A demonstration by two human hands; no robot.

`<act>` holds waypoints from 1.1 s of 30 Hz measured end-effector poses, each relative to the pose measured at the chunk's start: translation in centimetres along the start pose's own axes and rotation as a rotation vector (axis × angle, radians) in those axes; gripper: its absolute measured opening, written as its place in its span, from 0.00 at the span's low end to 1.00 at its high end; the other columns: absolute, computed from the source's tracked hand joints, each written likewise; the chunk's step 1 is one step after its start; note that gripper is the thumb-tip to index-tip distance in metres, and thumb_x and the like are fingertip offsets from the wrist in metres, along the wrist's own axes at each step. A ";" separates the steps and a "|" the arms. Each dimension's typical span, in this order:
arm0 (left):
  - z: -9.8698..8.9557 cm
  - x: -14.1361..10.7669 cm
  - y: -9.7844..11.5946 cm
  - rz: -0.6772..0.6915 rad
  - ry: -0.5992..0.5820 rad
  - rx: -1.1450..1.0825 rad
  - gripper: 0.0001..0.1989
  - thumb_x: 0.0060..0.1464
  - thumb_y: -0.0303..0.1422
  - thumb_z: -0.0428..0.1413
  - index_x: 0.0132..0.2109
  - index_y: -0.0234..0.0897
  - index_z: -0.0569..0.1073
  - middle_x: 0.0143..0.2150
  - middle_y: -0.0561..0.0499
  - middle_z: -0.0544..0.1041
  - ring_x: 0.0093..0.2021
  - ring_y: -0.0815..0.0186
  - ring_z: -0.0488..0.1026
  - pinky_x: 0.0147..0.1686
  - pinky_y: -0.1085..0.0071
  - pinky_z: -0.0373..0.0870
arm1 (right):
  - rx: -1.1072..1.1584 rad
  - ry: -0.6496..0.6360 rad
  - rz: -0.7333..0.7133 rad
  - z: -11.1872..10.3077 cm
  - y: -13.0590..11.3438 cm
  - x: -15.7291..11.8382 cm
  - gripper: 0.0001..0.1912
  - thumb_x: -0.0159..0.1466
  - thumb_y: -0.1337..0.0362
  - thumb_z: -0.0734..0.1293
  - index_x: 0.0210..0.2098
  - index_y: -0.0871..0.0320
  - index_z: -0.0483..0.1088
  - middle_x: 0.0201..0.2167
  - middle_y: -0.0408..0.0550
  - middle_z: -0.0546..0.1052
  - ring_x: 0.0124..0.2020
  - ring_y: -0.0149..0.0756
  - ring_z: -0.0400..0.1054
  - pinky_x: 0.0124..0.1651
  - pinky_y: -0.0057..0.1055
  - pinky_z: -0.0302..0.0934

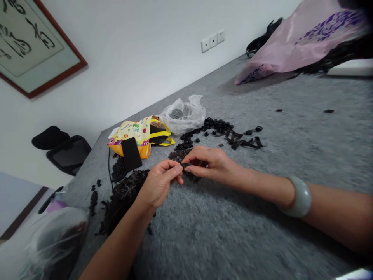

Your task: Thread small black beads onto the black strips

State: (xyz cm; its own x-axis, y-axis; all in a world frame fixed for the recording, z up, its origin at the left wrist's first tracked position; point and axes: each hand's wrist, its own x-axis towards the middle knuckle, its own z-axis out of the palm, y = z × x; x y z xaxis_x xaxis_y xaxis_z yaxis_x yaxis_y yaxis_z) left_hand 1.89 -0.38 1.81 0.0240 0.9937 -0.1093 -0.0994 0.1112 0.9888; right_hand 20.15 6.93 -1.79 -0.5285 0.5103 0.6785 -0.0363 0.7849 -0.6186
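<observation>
My left hand and my right hand meet above the grey table, fingertips pinching a small black piece between them. Fingers cover most of it, so its exact kind cannot be made out. Just behind the hands lies a heap of small round black pieces, some of them ring-shaped. Short black strips are scattered to the right of that heap. Close to my left forearm spreads a big pile of black strips. A pale bangle circles my right wrist.
A black phone leans against a yellow patterned bag. Beside it is a white plastic bag with small grey contents. A pink bag lies at the back right. An office chair stands beyond the left edge.
</observation>
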 end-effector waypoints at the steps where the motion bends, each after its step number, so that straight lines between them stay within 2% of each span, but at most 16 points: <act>1: 0.0 0.0 0.0 -0.011 -0.011 -0.009 0.12 0.45 0.36 0.69 0.29 0.33 0.76 0.25 0.54 0.74 0.24 0.73 0.69 0.30 0.74 0.63 | 0.015 0.001 0.015 0.0 -0.1 0.0 0.05 0.65 0.65 0.70 0.40 0.58 0.77 0.31 0.44 0.76 0.29 0.29 0.68 0.32 0.25 0.61; 9: 0.1 -0.1 0.2 -0.079 -0.034 -0.093 0.15 0.42 0.36 0.72 0.30 0.33 0.75 0.24 0.55 0.74 0.24 0.75 0.68 0.28 0.77 0.61 | 0.193 -0.012 0.154 0.1 -0.5 0.0 0.06 0.63 0.64 0.70 0.38 0.60 0.76 0.29 0.43 0.75 0.27 0.26 0.67 0.29 0.23 0.60; 14: -0.2 0.4 -0.1 -0.085 -0.028 -0.089 0.15 0.42 0.37 0.71 0.32 0.34 0.75 0.25 0.55 0.74 0.23 0.75 0.69 0.27 0.76 0.63 | 0.456 -0.029 0.375 0.6 -0.6 -0.1 0.09 0.63 0.61 0.70 0.40 0.60 0.75 0.25 0.41 0.74 0.25 0.28 0.68 0.26 0.23 0.62; 17: -0.3 0.5 -0.5 0.058 0.107 0.065 0.13 0.46 0.37 0.68 0.36 0.35 0.76 0.30 0.54 0.76 0.25 0.72 0.71 0.30 0.73 0.67 | 0.562 -0.007 0.496 0.8 -0.5 -0.1 0.12 0.61 0.59 0.72 0.41 0.59 0.74 0.24 0.41 0.75 0.24 0.28 0.69 0.26 0.24 0.65; 20: -0.1 0.1 -0.7 0.348 0.342 0.349 0.08 0.49 0.34 0.65 0.35 0.37 0.76 0.30 0.54 0.75 0.28 0.69 0.73 0.33 0.71 0.69 | 0.577 0.037 0.546 0.9 -0.4 0.1 0.13 0.59 0.59 0.73 0.40 0.59 0.74 0.25 0.42 0.76 0.24 0.29 0.70 0.28 0.26 0.66; 21: 0.0 -0.1 -0.7 0.424 0.378 0.442 0.06 0.50 0.34 0.64 0.34 0.38 0.76 0.30 0.54 0.75 0.29 0.68 0.73 0.34 0.71 0.69 | 0.561 0.057 0.539 1.0 -0.4 0.1 0.12 0.59 0.60 0.73 0.39 0.59 0.74 0.25 0.42 0.76 0.24 0.28 0.70 0.28 0.25 0.65; 23: 0.3 -0.6 -0.7 0.477 0.364 0.555 0.04 0.52 0.33 0.62 0.33 0.38 0.77 0.30 0.53 0.76 0.29 0.68 0.73 0.33 0.70 0.69 | 0.523 0.085 0.495 1.0 -0.4 0.1 0.11 0.58 0.61 0.73 0.38 0.60 0.75 0.25 0.42 0.76 0.24 0.27 0.68 0.27 0.24 0.63; 25: 0.6 -0.8 -0.6 0.428 0.318 0.547 0.04 0.52 0.33 0.61 0.34 0.38 0.79 0.29 0.53 0.78 0.27 0.68 0.73 0.31 0.70 0.69 | 0.489 0.089 0.446 1.0 -0.4 0.1 0.10 0.58 0.62 0.73 0.38 0.60 0.76 0.25 0.42 0.76 0.25 0.27 0.67 0.27 0.24 0.61; 29: 0.8 -0.4 -0.5 0.318 0.306 0.419 0.05 0.49 0.33 0.63 0.33 0.37 0.79 0.28 0.52 0.79 0.24 0.68 0.73 0.28 0.71 0.69 | 0.403 0.063 0.389 1.1 -0.4 -0.2 0.09 0.60 0.62 0.72 0.39 0.60 0.78 0.28 0.44 0.78 0.26 0.28 0.67 0.27 0.25 0.60; 33: 0.6 0.1 -0.5 0.209 0.234 0.240 0.06 0.46 0.33 0.65 0.32 0.35 0.79 0.26 0.54 0.78 0.22 0.72 0.71 0.27 0.73 0.67 | 0.326 0.040 0.348 1.0 -0.3 -0.2 0.09 0.61 0.63 0.71 0.39 0.60 0.79 0.30 0.45 0.78 0.27 0.29 0.68 0.28 0.26 0.61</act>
State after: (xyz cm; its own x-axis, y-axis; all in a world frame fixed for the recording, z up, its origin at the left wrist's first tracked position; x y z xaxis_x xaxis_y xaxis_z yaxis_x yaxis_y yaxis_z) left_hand 2.55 -0.29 1.40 -0.2025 0.9737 0.1040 0.1577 -0.0724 0.9848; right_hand 19.40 6.20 -2.17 -0.5233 0.7414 0.4200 -0.1305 0.4174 -0.8993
